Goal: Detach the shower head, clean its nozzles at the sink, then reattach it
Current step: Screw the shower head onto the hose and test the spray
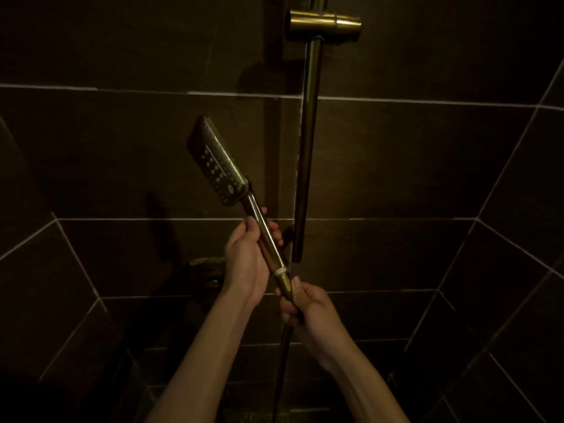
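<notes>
A brass hand shower head with a flat rectangular face and rows of nozzles points up and to the left, its long handle slanting down to the right. My left hand grips the handle around its middle. My right hand grips the brass hose nut at the handle's lower end, just below a white ring. The dark hose hangs down from there between my forearms.
A vertical brass slide rail runs down the dark tiled wall, with an empty holder bracket near the top. A brass valve fitting sits on the wall left of my left wrist. The light is dim.
</notes>
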`<action>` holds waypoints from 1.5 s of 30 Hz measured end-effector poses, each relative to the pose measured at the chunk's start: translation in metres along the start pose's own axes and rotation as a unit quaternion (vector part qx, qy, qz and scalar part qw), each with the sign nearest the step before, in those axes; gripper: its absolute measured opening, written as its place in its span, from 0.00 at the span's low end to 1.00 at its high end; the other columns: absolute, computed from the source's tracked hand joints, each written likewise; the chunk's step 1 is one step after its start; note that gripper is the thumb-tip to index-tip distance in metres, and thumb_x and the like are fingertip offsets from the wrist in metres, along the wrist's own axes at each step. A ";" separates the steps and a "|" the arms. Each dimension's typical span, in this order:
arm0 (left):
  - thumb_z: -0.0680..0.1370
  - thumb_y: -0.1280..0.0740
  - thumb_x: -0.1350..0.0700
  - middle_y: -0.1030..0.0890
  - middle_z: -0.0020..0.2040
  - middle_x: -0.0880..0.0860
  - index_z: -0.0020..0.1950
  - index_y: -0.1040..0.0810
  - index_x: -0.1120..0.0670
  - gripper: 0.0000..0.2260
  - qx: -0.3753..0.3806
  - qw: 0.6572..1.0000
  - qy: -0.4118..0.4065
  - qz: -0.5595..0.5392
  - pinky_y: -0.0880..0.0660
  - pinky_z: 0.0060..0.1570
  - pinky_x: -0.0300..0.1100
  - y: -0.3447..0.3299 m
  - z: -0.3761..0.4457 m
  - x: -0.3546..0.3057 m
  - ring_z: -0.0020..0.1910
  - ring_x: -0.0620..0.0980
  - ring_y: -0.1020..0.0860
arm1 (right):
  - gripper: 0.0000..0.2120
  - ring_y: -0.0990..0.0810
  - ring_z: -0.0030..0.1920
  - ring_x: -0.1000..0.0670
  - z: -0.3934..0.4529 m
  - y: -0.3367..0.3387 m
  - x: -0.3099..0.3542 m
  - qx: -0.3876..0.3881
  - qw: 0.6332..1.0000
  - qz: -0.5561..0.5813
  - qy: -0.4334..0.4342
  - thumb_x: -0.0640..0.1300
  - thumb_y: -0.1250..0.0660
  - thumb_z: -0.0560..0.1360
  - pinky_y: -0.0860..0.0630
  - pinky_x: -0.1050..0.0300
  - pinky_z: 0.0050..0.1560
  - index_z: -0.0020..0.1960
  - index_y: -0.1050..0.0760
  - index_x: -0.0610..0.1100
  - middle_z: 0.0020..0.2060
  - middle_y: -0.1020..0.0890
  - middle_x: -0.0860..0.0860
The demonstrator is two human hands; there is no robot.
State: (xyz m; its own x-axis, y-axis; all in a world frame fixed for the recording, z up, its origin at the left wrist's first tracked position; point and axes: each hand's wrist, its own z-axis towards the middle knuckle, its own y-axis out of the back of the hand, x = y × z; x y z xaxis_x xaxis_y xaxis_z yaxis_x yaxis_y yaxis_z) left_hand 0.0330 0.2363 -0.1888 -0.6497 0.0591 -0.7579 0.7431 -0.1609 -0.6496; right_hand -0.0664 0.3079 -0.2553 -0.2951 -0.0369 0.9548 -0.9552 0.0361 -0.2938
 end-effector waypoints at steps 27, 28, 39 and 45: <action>0.73 0.28 0.60 0.27 0.33 0.48 0.60 0.27 0.55 0.17 -0.006 1.000 0.023 0.007 0.31 0.26 0.36 0.015 0.014 0.001 0.28 0.43 0.30 | 0.14 0.29 0.33 0.57 -0.009 -0.009 -0.001 -0.006 0.991 -0.132 0.011 0.47 0.46 0.84 0.31 0.63 0.39 0.47 0.26 0.44 0.32 0.27 0.54; 0.74 0.30 0.63 0.28 0.33 0.48 0.60 0.28 0.55 0.16 -0.014 1.000 0.019 0.021 0.31 0.25 0.36 0.015 0.014 0.002 0.27 0.43 0.30 | 0.14 0.29 0.33 0.57 -0.009 -0.009 -0.002 -0.005 0.991 -0.132 0.006 0.48 0.46 0.84 0.31 0.63 0.39 0.46 0.25 0.45 0.32 0.27 0.54; 0.77 0.36 0.55 0.35 0.24 0.47 0.43 0.28 0.53 0.05 0.117 0.983 0.080 -0.120 0.41 0.15 0.34 0.026 0.021 -0.001 0.16 0.42 0.38 | 0.17 0.30 0.32 0.58 -0.005 -0.005 -0.006 0.018 0.994 -0.104 0.009 0.49 0.45 0.82 0.32 0.65 0.36 0.52 0.23 0.39 0.30 0.28 0.54; 0.76 0.32 0.49 0.29 0.31 0.49 0.43 0.26 0.53 0.08 0.106 0.987 0.095 -0.067 0.31 0.36 0.40 0.023 0.018 -0.005 0.30 0.45 0.29 | 0.17 0.28 0.33 0.58 -0.003 -0.003 -0.008 -0.003 0.994 -0.106 0.000 0.50 0.46 0.84 0.31 0.64 0.37 0.50 0.21 0.43 0.31 0.27 0.54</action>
State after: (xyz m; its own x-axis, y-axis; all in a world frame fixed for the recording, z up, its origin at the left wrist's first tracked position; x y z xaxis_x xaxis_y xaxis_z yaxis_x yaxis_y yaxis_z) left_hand 0.0498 0.2146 -0.1989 -0.6835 0.2752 -0.6761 0.5881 -0.3410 -0.7334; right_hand -0.0615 0.3106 -0.2619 -0.0873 -0.0451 0.9952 -0.9958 0.0329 -0.0859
